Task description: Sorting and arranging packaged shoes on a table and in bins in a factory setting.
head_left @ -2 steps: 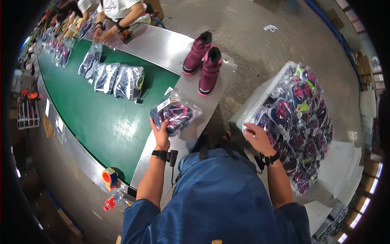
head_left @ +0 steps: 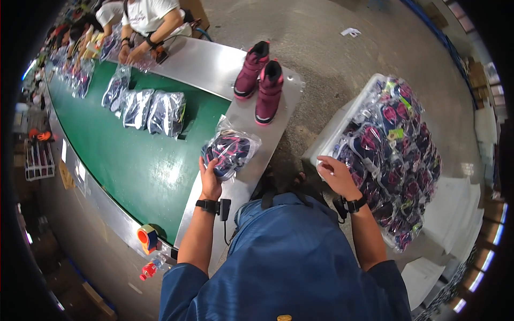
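Observation:
My left hand (head_left: 210,179) grips the near side of a clear plastic bag holding a pair of navy and pink shoes (head_left: 230,155). The bag is at the metal edge of the green-topped conveyor, with my thumb on top. My right hand (head_left: 338,176) is near the left side of a pale plastic bin (head_left: 320,145), fingers loosely bent and apart, with nothing visible in them. Several bagged shoes (head_left: 408,160) are heaped high in that bin. Beyond my left hand, a pair of maroon boots (head_left: 267,96) stands upright on the metal surface.
Bagged dark shoes (head_left: 166,113) lie in a row on the green belt (head_left: 139,166). A person in a white shirt (head_left: 152,18) works at the far side, others beyond. An orange tape roll (head_left: 146,236) and a red-capped bottle (head_left: 151,267) are at the near left.
The view has shifted slightly. The white label on the bag in my left hand no longer shows clearly. My right hand stays beside the bin with its fingers loosely bent.

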Tool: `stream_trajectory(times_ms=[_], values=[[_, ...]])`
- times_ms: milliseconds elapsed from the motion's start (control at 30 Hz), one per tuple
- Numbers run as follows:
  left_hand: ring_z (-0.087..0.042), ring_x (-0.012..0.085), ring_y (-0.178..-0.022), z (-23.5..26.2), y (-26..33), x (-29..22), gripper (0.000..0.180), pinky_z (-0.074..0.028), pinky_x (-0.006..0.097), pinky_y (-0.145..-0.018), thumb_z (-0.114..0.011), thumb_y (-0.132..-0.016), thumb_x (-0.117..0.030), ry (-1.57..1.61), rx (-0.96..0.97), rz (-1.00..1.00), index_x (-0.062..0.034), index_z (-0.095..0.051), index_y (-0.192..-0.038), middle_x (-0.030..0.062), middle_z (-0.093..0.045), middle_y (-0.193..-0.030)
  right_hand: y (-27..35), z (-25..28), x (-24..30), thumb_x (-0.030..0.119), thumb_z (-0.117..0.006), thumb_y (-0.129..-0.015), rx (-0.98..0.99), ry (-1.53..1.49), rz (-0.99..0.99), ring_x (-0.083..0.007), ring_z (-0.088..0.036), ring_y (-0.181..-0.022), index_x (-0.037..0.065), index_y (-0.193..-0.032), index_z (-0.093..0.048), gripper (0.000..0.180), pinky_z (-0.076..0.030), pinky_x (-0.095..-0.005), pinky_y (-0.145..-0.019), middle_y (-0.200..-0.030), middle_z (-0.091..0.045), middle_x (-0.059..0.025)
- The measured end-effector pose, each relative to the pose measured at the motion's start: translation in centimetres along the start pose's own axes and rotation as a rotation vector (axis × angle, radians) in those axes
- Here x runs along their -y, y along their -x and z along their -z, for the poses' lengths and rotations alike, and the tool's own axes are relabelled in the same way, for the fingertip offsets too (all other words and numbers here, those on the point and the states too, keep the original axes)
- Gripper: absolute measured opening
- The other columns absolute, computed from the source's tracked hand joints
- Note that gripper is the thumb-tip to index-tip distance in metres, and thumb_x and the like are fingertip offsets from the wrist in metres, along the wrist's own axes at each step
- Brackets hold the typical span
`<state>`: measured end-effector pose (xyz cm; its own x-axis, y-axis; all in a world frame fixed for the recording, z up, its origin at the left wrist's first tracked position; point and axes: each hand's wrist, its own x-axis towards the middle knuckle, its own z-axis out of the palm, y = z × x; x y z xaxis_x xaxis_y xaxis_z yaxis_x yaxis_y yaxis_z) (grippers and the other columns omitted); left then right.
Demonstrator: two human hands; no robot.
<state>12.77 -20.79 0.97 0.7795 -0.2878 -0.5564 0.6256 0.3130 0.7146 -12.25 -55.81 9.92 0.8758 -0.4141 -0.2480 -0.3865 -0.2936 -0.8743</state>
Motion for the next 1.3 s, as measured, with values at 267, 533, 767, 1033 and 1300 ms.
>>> stream_trajectory(times_ms=[267,533,767,1033,1300], values=[[-0.059,0.0227,-0.124,-12.0,6.7,-0.4,0.064,-0.047,0.038,-0.108,-0.053,-0.099,-0.006,-0.123,0.418,0.145,-0.0058,-0.028,-0.158,0.0128,-0.055,-0.141,-0.9,2.6,2.8,0.031,-0.067,-0.101,0.165,-0.43,-0.175,-0.0181,-0.067,-0.109,-0.005,-0.144,-0.051,0.058,-0.056,-0.0318,-0.086,-0.123,-0.068,-0.0131],[-0.052,0.0231,-0.132,-23.5,13.4,3.4,0.082,-0.043,0.036,-0.111,-0.062,-0.098,-0.008,-0.579,0.757,-0.003,-0.0061,-0.014,-0.165,0.017,-0.043,-0.153,3.6,5.2,-0.6,0.024,-0.079,-0.091,0.074,-0.905,-0.195,-0.0137,-0.067,-0.101,0.0,-0.132,-0.063,0.049,-0.054,-0.0288,-0.092,-0.115,-0.072,-0.0068],[-0.061,0.0202,-0.112,-21.8,13.6,6.4,0.066,-0.053,0.035,-0.094,-0.071,-0.098,-0.024,-1.061,0.72,-0.173,-0.007,-0.042,-0.156,0.0166,-0.059,-0.134,11.1,11.6,-5.5,0.028,-0.062,-0.102,-0.421,-1.155,0.059,-0.0208,-0.07,-0.106,0.0,-0.131,-0.061,0.04,-0.057,-0.0383,-0.096,-0.114,-0.072,-0.0096],[-0.069,0.0251,-0.109,-15.9,12.4,6.7,0.056,-0.055,0.036,-0.092,-0.067,-0.101,-0.027,-1.209,0.628,-0.104,0.0,-0.05,-0.147,0.0185,-0.069,-0.12,5.8,13.0,-10.1,0.022,-0.07,-0.099,-0.616,-1.288,-0.274,-0.0249,-0.069,-0.102,0.001,-0.127,-0.059,0.037,-0.058,-0.0401,-0.089,-0.111,-0.068,-0.0133],[-0.069,0.0251,-0.098,-6.6,9.9,3.7,0.047,-0.056,0.038,-0.082,-0.063,-0.103,-0.026,-1.178,0.304,-0.179,0.0002,-0.055,-0.142,0.0186,-0.071,-0.113,6.4,15.0,-12.6,0.019,-0.078,-0.087,-0.983,0.105,-0.083,-0.0298,-0.066,-0.104,0.001,-0.125,-0.063,0.044,-0.053,-0.0405,-0.088,-0.114,-0.067,-0.0137]])
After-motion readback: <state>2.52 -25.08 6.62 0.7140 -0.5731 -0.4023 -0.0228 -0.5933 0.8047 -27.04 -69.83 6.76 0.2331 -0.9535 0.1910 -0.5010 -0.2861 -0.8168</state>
